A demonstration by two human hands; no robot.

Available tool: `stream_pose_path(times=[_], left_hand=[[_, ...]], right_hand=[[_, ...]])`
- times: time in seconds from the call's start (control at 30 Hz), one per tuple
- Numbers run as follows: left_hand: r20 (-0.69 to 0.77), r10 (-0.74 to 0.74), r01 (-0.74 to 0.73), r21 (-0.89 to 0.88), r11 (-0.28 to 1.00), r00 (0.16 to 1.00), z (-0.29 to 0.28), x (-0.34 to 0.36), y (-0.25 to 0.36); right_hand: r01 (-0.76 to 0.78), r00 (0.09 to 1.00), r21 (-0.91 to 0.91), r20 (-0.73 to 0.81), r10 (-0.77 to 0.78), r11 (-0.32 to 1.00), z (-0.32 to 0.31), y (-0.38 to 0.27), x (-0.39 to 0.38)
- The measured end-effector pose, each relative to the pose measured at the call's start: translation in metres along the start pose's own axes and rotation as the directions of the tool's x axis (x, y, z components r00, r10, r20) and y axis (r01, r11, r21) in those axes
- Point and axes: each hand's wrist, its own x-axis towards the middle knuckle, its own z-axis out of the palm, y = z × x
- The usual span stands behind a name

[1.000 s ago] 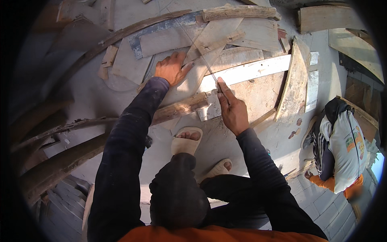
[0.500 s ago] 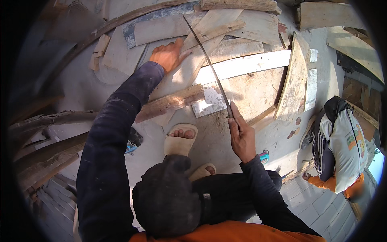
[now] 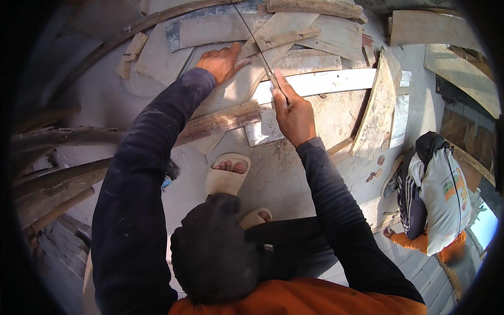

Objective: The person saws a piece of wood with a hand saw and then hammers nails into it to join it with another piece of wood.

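My right hand (image 3: 294, 111) is closed round the handle of a handsaw. The saw's long, thin dark blade (image 3: 254, 39) is seen nearly edge-on and points away to the upper left, across a pale wooden board (image 3: 275, 29). Left of the blade, my left hand (image 3: 218, 64) bears down on the board's left side, its fingers bent and its thumb stretched toward the blade. The fingertips are partly hidden. A white strip of wood (image 3: 331, 81) lies just beyond and right of my right hand. Nearer me lies a brown timber piece (image 3: 220, 122).
Several loose planks (image 3: 220, 30) and offcuts cover the floor ahead. A rough board (image 3: 375, 107) lies to the right, and long timbers (image 3: 68, 173) lie at the left. My sandalled foot (image 3: 228, 170) is close to the brown timber. At the right, another person (image 3: 441, 184) bends down.
My right hand has pushed the saw forward and to the upper left, bringing the handle close to the board. My left hand has stayed nearly in place.
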Motion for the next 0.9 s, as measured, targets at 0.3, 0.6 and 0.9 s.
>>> stream_pose_path(times=[0.3,0.6,0.9], left_hand=[[0.021,-0.018,0.019,-0.024,1.0,1.0,0.001,-0.002,0.001],[-0.003,-0.001,0.001,0.001,1.0,1.0,0.004,0.0,0.0],[-0.031,0.017,-0.017,-0.013,1.0,0.999,0.001,0.006,-0.01]], right_hand=[[0.019,0.999,-0.028,0.035,-0.018,0.999,-0.014,0.013,-0.029],[-0.051,0.994,-0.022,0.1,0.053,0.998,-0.043,0.026,-0.09],[0.051,0.998,-0.062,-0.02,-0.052,0.997,-0.023,0.037,-0.062]])
